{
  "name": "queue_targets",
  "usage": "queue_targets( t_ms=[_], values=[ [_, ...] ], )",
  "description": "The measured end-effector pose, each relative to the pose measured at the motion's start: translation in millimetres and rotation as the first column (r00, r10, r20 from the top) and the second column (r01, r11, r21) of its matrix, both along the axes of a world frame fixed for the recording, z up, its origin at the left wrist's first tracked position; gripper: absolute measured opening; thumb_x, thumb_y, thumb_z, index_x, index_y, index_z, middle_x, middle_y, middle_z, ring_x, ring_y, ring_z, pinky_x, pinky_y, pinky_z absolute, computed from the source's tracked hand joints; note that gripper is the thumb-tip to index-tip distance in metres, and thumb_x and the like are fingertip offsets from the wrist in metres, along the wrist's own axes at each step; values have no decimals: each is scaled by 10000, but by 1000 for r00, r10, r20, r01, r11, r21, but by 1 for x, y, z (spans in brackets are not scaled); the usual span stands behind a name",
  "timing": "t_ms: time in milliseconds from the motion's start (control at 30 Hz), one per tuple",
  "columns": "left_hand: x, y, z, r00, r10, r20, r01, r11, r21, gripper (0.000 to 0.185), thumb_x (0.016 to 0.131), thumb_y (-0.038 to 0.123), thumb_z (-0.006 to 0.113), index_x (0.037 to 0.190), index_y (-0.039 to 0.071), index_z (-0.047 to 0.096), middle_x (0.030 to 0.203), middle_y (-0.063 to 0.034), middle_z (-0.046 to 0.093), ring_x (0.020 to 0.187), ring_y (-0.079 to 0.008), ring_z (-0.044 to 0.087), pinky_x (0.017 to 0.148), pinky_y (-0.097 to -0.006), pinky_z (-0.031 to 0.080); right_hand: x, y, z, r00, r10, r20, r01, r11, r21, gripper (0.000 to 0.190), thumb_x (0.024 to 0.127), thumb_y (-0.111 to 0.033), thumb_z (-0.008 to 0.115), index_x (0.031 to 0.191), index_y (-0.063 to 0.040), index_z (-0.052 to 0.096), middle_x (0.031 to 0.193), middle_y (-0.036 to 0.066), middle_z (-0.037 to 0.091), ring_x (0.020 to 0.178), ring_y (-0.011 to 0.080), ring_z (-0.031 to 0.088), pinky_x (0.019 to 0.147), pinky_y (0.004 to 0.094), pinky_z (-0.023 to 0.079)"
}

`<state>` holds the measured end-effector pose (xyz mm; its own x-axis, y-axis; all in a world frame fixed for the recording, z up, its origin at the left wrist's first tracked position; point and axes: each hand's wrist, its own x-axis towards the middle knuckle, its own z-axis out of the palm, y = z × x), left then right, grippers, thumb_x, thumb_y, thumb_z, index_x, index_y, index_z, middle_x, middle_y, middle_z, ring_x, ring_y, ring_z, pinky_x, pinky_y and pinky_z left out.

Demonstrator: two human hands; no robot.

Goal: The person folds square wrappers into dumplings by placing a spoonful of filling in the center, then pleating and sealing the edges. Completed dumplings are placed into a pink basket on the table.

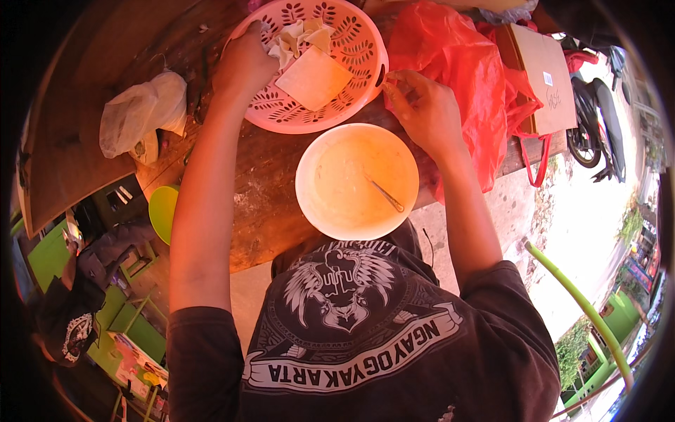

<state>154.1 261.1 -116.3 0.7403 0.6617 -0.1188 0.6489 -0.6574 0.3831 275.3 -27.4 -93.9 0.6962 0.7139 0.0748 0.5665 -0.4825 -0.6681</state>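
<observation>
A pink perforated plastic basket (364, 95) sits on the wooden table. Inside it lie a pale square wrapper sheet (315, 79) and a cluster of folded pale dough pieces (295, 41). My left hand (247, 60) reaches over the basket's left side, beside the folded pieces. Its fingertips are partly hidden, so any grip there is unclear. By the right rim, near the handle slot, my right hand (428, 108) has its thumb and fingers slightly apart, with nothing visible between them. Closer to my body stands a white bowl (306, 192) holding a pale mixture and a metal spoon (387, 195).
A red plastic bag (448, 47) lies right of the basket, beside a cardboard box (543, 79). On the left are a translucent plastic bag (145, 108) and a lime-green container (163, 213). Another person (68, 311) is at far left; a motorcycle (598, 121) stands outside.
</observation>
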Motion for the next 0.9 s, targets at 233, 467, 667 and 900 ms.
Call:
queue_targets(
  t_ms=[233,467,667,900],
  values=[
    [-6,0,3,993,-6,114,12,999,-53,614,783,148,793,1354,36,599,1061,-177,765,999,-313,749,872,-424,580,-1,-1,4,1000,-16,-13,16,1000,-8,225,929,-265,718,1056,-87,768,900,111,774,732,278,741,676,405,573],
    [-7,-6,4,995,44,87,-34,992,-119,625,778,182,776,1367,57,608,1065,-161,763,1020,-330,732,906,-449,568,-3,-4,9,1000,-15,9,15,1000,-28,227,929,-273,718,1055,-89,763,871,122,763,724,297,728,668,421,562],
    [-4,-14,-4,996,-59,71,57,998,27,609,792,162,733,1378,67,597,1095,-220,744,1040,-372,718,919,-467,565,-6,-9,9,1000,-23,19,23,999,-27,279,933,-247,756,1113,-35,757,832,149,740,693,259,707,666,356,558],
    [3,-20,-3,993,34,116,-43,997,71,617,798,135,701,1405,76,606,1075,-232,747,1031,-378,720,923,-465,567,-5,-15,8,999,-35,-1,35,999,-5,278,949,-286,705,1102,-59,753,804,72,767,712,260,737,677,398,566]
  ],
)
